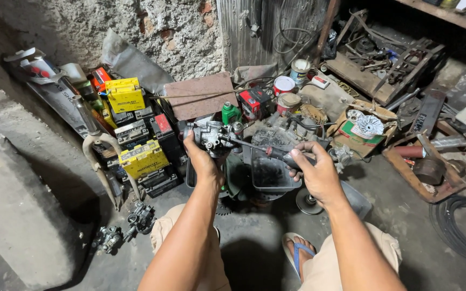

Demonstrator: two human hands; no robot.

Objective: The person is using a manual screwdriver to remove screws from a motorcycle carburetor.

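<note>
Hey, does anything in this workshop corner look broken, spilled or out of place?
Mostly clutter. Batteries lie in a crooked heap by the wall, two carburetors sit loose on the floor, and the plaster is crumbling. The left hand holds a carburetor; the right hand holds a screwdriver to it.

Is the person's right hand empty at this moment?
No, the right hand is closed around the handle of a screwdriver whose shaft points at the carburetor held up in the left hand.

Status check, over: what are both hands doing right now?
Left hand grips carburetor, held up. Right hand holds screwdriver, tip at the carburetor. Black tray below; nothing between them.
</note>
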